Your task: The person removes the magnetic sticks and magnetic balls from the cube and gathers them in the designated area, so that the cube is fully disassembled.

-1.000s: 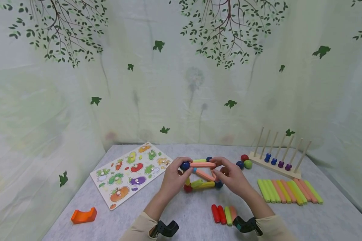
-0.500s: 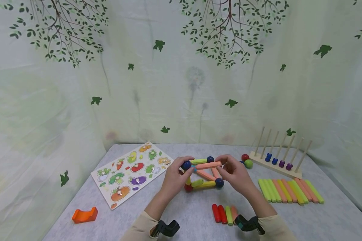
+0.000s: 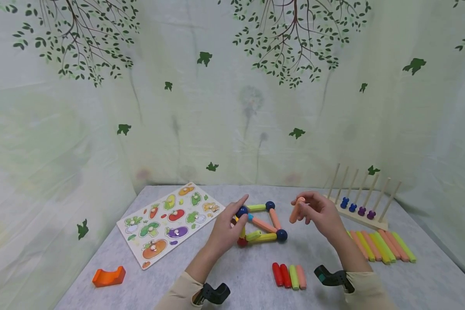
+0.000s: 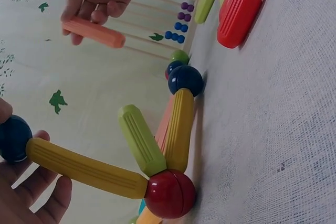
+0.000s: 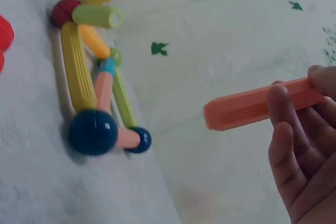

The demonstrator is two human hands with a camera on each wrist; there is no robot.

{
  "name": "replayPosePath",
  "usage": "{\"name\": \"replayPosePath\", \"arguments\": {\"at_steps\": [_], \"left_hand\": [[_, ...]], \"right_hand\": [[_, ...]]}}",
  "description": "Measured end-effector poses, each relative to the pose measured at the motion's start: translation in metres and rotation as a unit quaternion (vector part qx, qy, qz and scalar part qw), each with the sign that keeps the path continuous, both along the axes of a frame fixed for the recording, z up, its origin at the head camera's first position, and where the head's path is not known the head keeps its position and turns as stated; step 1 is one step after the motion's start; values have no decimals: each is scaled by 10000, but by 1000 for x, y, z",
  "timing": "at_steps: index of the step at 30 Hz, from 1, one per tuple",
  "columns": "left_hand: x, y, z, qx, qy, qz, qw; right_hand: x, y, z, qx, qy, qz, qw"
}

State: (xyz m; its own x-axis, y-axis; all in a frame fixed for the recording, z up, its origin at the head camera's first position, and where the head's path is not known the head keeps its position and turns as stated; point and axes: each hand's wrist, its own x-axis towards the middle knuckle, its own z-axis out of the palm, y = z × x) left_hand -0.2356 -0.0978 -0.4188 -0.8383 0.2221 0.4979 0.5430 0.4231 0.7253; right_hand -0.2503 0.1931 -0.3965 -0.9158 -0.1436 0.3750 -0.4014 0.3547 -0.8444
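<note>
**Salmon stick point(image 5: 241, 109) held clear of a ball-and-stick frame point(image 3: 262, 224)**

From where I stand, the loose stick is up in the air, tilted, pinched between thumb and fingers of the right hand point(image 3: 321, 213), to the right of the frame and apart from it. The frame itself sits mid-surface point(image 3: 201, 275). The left hand point(image 3: 224, 224) is closed about a dark blue ball point(image 4: 14, 138), thumb on one side, fingers on the other. Below that ball a yellow stick point(image 4: 86, 167) runs down to a red ball point(image 4: 169, 194), where a short green stick point(image 4: 142, 140) juts out with one end free.

Nearer the person lie four sticks in a row point(image 3: 293, 277): two red, one green, one pinkish. Over to the right is a longer row of sticks point(image 3: 382, 247), partly behind the right arm, and beyond it a pegged rack point(image 3: 366, 218) with blue and purple beads. Left of the frame lies a vegetable board point(image 3: 161, 233); nearer still, an orange curved block point(image 3: 108, 278). A leaf-printed curtain point(image 3: 217, 107) hangs behind everything.
</note>
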Motion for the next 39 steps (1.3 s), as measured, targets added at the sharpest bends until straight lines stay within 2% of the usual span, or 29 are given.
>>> {"name": "replayPosePath", "arguments": {"at_steps": [3, 7, 13, 17, 23, 32, 39], "left_hand": [[0, 0, 0, 156, -206, -34, 9997], [2, 1, 0, 460, -503, 27, 9977], [1, 0, 0, 505, -518, 203, 9972], [0, 0, 0, 472, -354, 278, 9979], [-1, -1, 0, 481, -161, 285, 9983], [-2, -1, -3, 453, -179, 243, 9985], [-3, -1, -3, 455, -218, 235, 9985]], "right_hand": [[-4, 11, -2, 309, -150, -190, 9992], [-8, 28, -4, 821, -605, -417, 9939], [-14, 50, -9, 1319, -1261, -687, 9808], [-15, 60, -14, 1694, -1383, -690, 9733], [-15, 68, -24, 2209, -1452, -365, 9637], [-13, 74, -32, 2855, -1438, -276, 9471], [-11, 76, -32, 2978, -1588, -353, 9407]]}}
